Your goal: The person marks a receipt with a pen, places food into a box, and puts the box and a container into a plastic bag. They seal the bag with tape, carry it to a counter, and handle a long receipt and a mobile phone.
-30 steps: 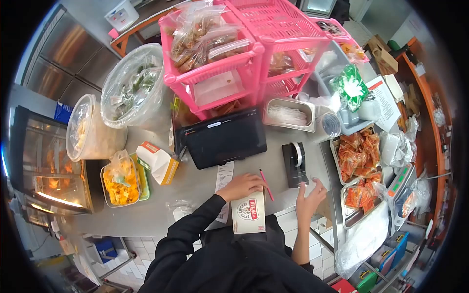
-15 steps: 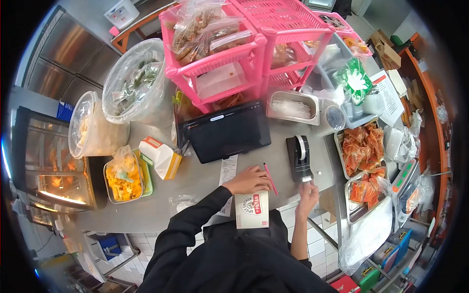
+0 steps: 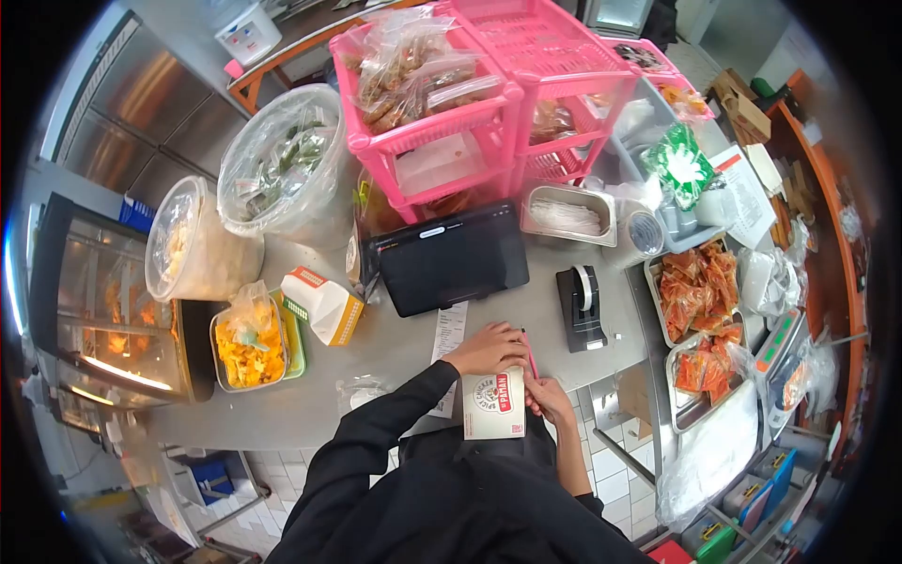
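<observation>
Cardboard box point(image 3: 493, 417), printed and flat-faced, held between both hands at the lower centre of the frame, over the near edge of the smooth metal worktop point(image 3: 376, 343).
The box's upper end is covered by the left hand point(image 3: 492, 349), palm down, its fingers bent and close together; its right edge is touched by the right hand point(image 3: 548, 397), fingers curled inward, though whether anything small is pinched there cannot be told. A slim pink pen point(image 3: 530, 350) is seen just beside the left fingertips, and a curled paper receipt point(image 3: 450, 333) is laid near the left wrist. Above them, a glossy black tablet point(image 3: 454, 261) is propped at a tilt; at centre right, a black plastic tape dispenser point(image 3: 581, 315) is placed.
</observation>
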Demonstrator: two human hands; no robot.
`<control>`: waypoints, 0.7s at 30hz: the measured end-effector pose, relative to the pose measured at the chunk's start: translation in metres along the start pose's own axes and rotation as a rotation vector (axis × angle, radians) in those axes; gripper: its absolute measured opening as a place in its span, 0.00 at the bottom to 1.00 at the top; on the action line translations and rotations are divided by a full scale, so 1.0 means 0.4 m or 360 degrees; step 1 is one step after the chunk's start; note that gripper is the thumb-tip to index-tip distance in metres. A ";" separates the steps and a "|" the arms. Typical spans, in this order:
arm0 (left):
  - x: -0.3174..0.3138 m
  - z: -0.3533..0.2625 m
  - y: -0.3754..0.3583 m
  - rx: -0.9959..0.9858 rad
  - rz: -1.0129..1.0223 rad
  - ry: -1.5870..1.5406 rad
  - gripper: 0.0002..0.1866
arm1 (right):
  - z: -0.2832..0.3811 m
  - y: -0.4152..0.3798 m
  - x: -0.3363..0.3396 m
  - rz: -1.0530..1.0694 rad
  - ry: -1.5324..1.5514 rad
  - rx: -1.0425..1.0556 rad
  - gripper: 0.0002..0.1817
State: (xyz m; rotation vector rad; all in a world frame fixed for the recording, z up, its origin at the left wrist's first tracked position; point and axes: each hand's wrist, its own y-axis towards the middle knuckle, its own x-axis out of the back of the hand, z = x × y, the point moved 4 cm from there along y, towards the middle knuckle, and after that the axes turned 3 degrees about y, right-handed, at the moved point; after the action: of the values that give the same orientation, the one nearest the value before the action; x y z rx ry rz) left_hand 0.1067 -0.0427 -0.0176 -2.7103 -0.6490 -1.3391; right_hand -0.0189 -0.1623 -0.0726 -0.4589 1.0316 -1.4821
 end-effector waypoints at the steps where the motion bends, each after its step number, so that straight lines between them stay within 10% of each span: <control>1: 0.003 0.003 0.003 -0.0003 0.0008 0.0024 0.10 | -0.004 0.007 0.000 -0.0105 -0.0048 0.0069 0.22; 9: -0.001 0.030 0.017 0.0049 -0.0070 -0.0017 0.09 | 0.055 0.008 -0.016 -0.1171 -0.0986 0.1078 0.15; 15: 0.038 0.018 0.033 0.0087 -0.0294 0.0203 0.06 | 0.053 -0.005 0.009 -0.0997 -0.0568 0.1580 0.14; 21: 0.036 0.015 0.027 0.0039 -0.0291 0.0352 0.06 | 0.076 -0.109 -0.110 -0.0706 -0.0954 0.1281 0.27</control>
State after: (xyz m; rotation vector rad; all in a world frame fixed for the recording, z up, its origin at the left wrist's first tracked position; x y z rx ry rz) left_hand 0.1232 -0.0463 -0.0089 -2.4832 -0.9008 -1.6291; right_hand -0.0115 -0.1359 -0.0094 -0.5058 -0.1793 -1.8353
